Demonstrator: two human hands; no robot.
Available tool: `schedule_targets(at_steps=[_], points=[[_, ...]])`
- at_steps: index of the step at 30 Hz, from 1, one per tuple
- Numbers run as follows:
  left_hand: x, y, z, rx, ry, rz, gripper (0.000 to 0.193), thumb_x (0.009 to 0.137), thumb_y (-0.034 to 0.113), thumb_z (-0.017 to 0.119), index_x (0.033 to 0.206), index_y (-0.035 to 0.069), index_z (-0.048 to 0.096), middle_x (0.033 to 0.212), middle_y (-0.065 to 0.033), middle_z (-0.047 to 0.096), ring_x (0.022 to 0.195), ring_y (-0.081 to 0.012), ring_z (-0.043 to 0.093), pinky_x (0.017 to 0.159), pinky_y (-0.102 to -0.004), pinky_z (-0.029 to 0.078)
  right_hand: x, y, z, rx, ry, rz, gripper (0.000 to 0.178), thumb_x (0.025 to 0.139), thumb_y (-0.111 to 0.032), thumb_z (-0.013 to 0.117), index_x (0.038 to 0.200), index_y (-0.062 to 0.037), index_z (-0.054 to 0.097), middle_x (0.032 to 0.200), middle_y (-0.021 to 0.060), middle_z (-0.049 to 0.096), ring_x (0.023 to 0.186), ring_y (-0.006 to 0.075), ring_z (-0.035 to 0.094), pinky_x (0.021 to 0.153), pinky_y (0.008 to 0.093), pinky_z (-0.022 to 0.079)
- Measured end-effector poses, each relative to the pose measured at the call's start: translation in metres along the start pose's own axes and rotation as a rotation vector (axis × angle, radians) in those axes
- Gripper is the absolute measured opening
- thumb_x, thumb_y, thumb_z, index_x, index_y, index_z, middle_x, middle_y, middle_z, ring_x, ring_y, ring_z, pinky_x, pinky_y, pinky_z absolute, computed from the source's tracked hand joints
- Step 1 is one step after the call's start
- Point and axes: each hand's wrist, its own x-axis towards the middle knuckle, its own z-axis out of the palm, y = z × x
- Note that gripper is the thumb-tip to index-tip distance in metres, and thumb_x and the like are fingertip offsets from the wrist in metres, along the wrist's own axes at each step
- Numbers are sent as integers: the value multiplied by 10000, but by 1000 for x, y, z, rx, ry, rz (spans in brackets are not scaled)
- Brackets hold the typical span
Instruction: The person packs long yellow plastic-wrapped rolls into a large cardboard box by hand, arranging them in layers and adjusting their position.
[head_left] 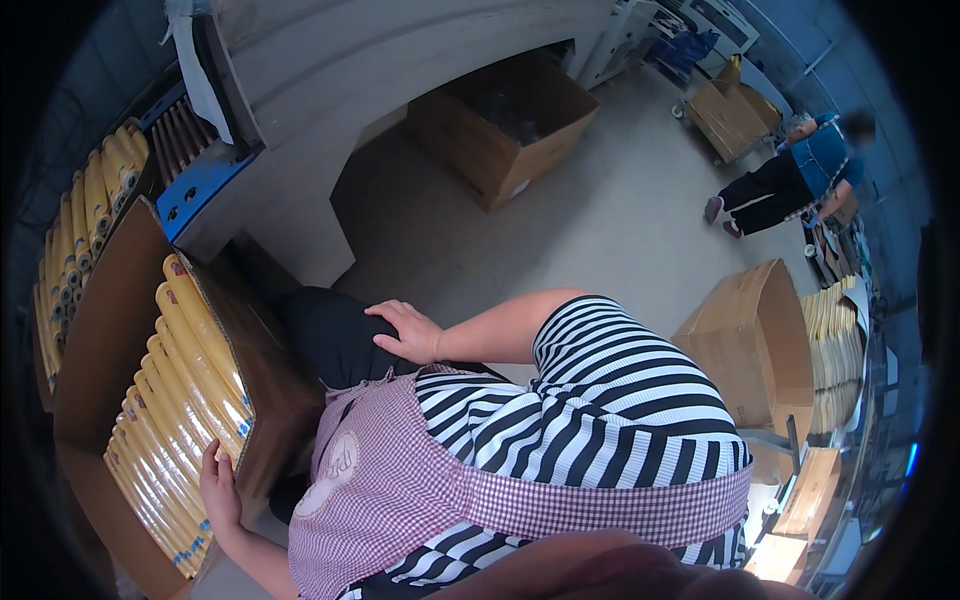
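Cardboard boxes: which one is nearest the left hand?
The open box at lower left, with yellow rolls: the left hand is by them; other boxes stand farther away.

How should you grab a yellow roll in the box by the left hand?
Probably grip the yellow roll near its blue-marked end, closest to the left hand, coming through the open side of the cardboard box: rolls are long, round and packed closely, leaving little finger room between.

Recorded multiple long, slender yellow rolls [178, 415], wrapped in glossy clear film, with blue marks at lower-right ends and small reddish marks near some upper-left ends. Packed closely side by side in a slanting row, lying lengthwise on the diagonal in view, inside an open-topped brown cardboard box [108, 335].
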Motion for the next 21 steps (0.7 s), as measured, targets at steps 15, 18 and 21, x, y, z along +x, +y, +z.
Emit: schedule_targets(at_steps=[15, 18, 21], points=[[-1, 3, 0, -54, -3, 6, 429, 1054, 242, 544, 1441, 59, 571, 849, -11, 536, 762, -114, 468, 708, -275, 420, 0, -3, -1, -22, -2, 17, 561, 984, -379, 604, 1460, -110, 479, 1433, 205, 503, 1359, 422, 454, 1166, 491, 378], [-1, 2, 0, -51, 2, 13, 429, 1053, 235, 547, 1441, 54, 571, 847, -9, 533, 762, -112, 468, 708, -273, 421, -1, -2, -2, -8, 0, 25, 563, 985, -383, 602, 1461, -109, 479, 1434, 206, 502, 1363, 422, 452, 1168, 489, 377], [0, 0, 0, -49, -1, 4, 432, 1049, 236, 550, 1439, 51, 574, 845, -10, 531, 761, -113, 468, 707, -274, 422, -1, -1, -1, -13, 5, 24, 566, 984, -387, 602, 1462, -109, 480, 1438, 206, 499, 1359, 422, 454, 1166, 491, 379]])
